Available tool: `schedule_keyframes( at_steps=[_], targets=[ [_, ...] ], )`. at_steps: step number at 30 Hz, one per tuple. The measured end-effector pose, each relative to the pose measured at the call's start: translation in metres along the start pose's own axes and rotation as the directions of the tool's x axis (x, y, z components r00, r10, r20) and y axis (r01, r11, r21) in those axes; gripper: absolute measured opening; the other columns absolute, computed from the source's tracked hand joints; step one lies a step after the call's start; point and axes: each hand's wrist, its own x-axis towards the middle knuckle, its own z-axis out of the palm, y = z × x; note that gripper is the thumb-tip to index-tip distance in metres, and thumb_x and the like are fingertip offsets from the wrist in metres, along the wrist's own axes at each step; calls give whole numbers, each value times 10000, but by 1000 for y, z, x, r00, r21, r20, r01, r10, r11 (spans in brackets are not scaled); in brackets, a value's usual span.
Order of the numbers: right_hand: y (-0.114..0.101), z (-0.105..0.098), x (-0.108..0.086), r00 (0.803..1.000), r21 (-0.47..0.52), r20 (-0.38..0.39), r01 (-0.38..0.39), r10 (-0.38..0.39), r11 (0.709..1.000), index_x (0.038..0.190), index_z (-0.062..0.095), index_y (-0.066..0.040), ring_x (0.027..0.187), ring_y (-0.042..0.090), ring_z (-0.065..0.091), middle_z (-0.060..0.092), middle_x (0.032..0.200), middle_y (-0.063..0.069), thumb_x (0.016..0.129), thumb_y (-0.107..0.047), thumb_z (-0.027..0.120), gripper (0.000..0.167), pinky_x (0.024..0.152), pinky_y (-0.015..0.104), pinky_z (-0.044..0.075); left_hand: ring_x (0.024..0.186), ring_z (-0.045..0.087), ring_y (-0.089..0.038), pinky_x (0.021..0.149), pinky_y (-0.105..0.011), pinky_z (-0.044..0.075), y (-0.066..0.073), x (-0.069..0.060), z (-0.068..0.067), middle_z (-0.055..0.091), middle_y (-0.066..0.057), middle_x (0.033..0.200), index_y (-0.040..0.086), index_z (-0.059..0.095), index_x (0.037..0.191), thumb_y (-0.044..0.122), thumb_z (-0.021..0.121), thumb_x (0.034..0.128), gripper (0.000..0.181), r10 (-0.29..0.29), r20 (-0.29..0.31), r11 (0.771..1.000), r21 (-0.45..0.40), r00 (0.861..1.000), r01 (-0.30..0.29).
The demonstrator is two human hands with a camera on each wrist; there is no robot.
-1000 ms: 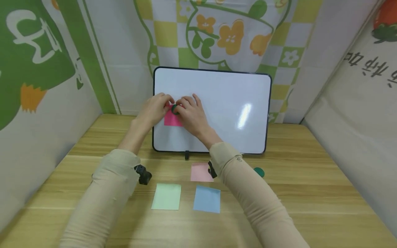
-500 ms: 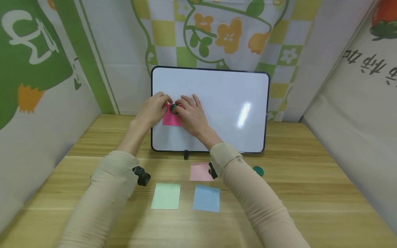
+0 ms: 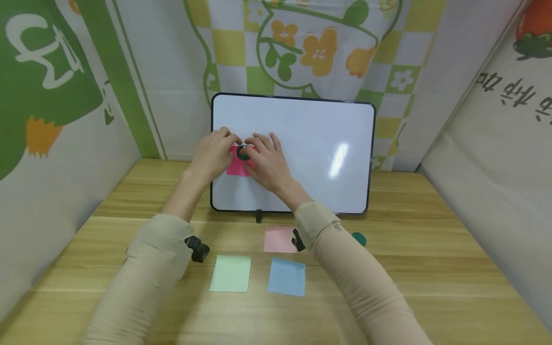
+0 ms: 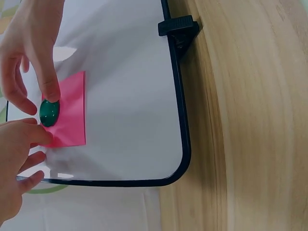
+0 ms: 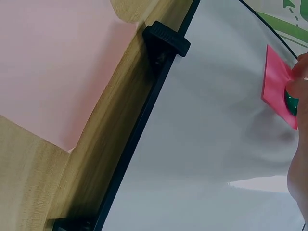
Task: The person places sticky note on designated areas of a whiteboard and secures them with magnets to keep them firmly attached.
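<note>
A bright pink sticky note (image 3: 235, 168) lies against the left part of a whiteboard (image 3: 310, 129). On its upper part sits a round green magnet (image 4: 49, 114). My right hand (image 3: 271, 165) holds the magnet, thumb on its lower edge and bent index finger at its upper side. From the left, my left hand (image 3: 213, 153) holds the note near its upper left corner, thumb on the paper and index finger close to the magnet. In the right wrist view, the right hand (image 5: 301, 134) covers part of both note and magnet.
Light green (image 3: 230, 273), blue (image 3: 287, 277) and pale pink (image 3: 278, 239) sticky notes lie on the wooden table before the board. Another green magnet (image 3: 359, 239) lies beside the right sleeve. Black feet (image 4: 178, 26) support the board's lower edge. Printed cloth surrounds the table.
Both hands keep nearly the same place at the note and magnet. The right thumb and fingers shift slightly, and more of the magnet's rim shows; the head view drifts a little.
</note>
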Motion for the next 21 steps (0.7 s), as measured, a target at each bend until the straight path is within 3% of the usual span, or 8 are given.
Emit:
schedule_keyframes(
  at_steps=[7, 15, 21],
  targets=[
    [1, 2, -12, 997, 5, 61, -58, 57, 998, 1243, 623, -149, 1362, 258, 445, 581, 1329, 31, 922, -302, 693, 363, 1190, 560, 241, 1089, 549, -361, 981, -522, 444, 2, -6, 4, 602, -140, 1164, 71, 654, 1211, 18, 653, 873, 342, -12, 18, 1000, -5, 1000, 12],
    [1, -1, -22, 998, 30, -7, -67, 67, 997, 1229, 624, -138, 1375, 291, 421, 578, 1325, 42, 890, -309, 729, 394, 1183, 564, 250, 1124, 530, -370, 1020, -531, 421, 5, -7, 8, 564, -143, 1247, 82, 625, 1256, 57, 685, 867, 395, -27, 15, 999, -20, 1000, 27],
    [2, -4, -27, 997, 47, -18, -74, 75, 996, 1220, 631, -124, 1369, 308, 420, 586, 1316, 61, 886, -298, 733, 390, 1175, 576, 256, 1093, 525, -362, 952, -504, 441, 8, -9, 7, 560, -142, 1259, 94, 630, 1237, 51, 669, 861, 381, 1, -1, 1000, -25, 1000, -1]
  ],
)
